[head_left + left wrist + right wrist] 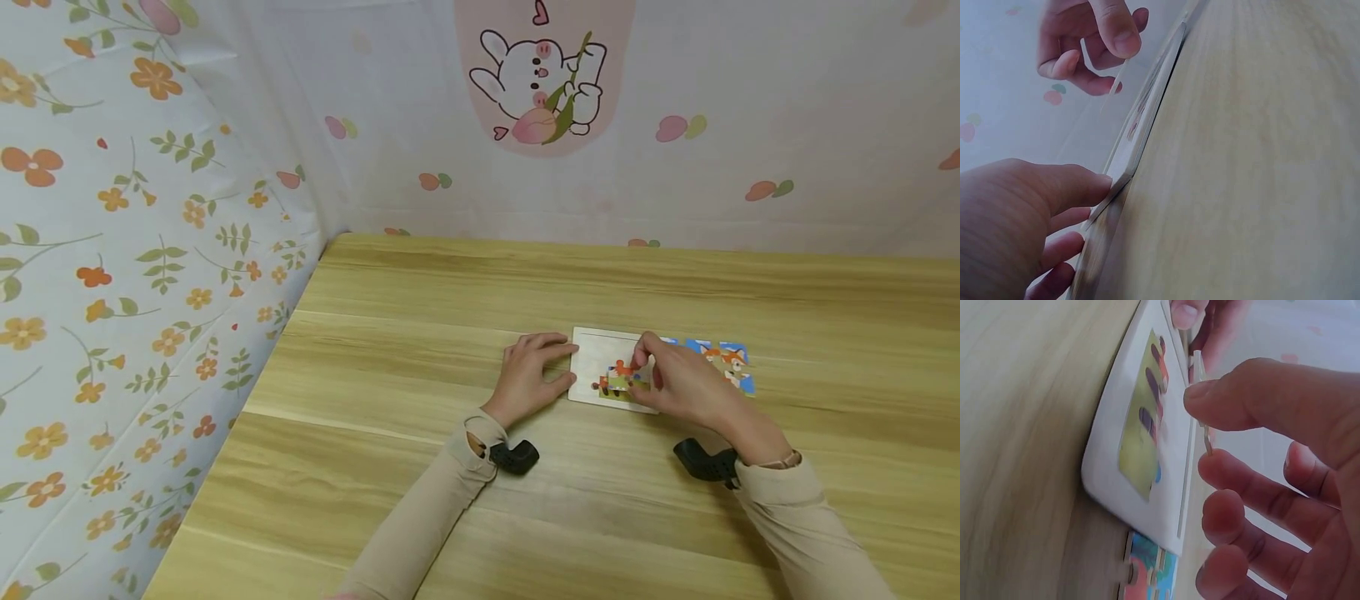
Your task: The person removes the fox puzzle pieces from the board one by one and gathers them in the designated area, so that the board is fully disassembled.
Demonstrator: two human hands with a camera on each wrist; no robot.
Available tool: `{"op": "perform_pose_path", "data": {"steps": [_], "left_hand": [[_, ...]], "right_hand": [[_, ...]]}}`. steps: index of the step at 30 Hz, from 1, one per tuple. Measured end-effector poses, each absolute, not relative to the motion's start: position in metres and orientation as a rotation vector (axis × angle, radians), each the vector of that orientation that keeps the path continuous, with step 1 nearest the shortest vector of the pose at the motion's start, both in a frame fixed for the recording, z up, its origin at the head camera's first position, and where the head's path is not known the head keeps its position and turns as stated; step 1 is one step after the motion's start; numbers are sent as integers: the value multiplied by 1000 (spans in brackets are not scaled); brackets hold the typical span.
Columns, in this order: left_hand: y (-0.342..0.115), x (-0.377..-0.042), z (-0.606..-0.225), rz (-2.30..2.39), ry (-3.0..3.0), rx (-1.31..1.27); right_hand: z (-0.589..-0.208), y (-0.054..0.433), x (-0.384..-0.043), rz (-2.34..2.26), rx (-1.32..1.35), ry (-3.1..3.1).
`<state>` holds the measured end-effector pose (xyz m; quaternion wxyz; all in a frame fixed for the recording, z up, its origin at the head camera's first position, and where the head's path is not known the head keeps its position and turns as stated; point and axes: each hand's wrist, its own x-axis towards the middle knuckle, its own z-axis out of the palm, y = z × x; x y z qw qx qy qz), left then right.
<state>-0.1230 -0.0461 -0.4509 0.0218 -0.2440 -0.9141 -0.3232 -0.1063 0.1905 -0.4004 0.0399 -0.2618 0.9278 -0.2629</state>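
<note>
A pale puzzle board with a raised rim lies on the table. My left hand rests at its left edge; the left wrist view shows the thumb touching the rim, the other fingers beside it. Over the board, my right hand pinches a thin puzzle piece between thumb and index finger, the piece seen nearly edge-on in the right wrist view. Below it, a green and orange puzzle section lies inside the board along its near side. The right hand partly covers the board's right part.
To the right of the board lie several blue and orange puzzle pieces with a fox picture, partly behind the right hand. The wooden table meets a printed white curtain at the back and a floral curtain at the left.
</note>
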Motion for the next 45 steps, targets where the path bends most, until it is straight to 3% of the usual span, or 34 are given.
{"op": "perform_pose_path", "data": {"steps": [45], "left_hand": [[-44, -123, -452, -1032, -2826, -753]], "right_hand": [[-403, 228, -89, -756, -820, 3001]]}}
